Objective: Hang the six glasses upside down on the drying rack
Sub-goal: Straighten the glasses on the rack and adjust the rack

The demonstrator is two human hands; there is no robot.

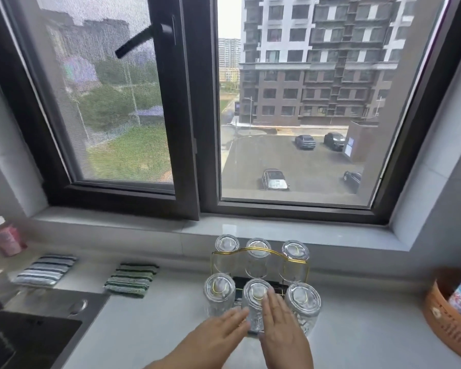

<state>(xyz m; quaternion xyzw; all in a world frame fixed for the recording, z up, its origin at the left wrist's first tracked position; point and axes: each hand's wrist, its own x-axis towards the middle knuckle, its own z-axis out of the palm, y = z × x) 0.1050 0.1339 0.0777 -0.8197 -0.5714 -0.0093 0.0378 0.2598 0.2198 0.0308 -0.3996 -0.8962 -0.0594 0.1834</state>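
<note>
A gold wire drying rack (pixel 261 252) with a black base stands on the pale counter below the window. Several clear glasses hang on it upside down: three in the back row (pixel 295 250) and three in the front row (pixel 219 288). The front middle glass (pixel 256 291) sits between my hands. My left hand (pixel 216 334) lies flat with fingers apart, its tips against that glass's left side. My right hand (pixel 280 323) is also spread, fingertips resting on the glass's upturned bottom. Neither hand grips anything.
A dark sink (pixel 30 339) lies at the lower left. Two striped cloths (pixel 46 269) (pixel 132 279) rest on the counter behind it. A pink bottle (pixel 4 237) stands far left. An orange basket (pixel 447 315) holding a bottle sits at the right. The windowsill (pixel 224 230) runs behind the rack.
</note>
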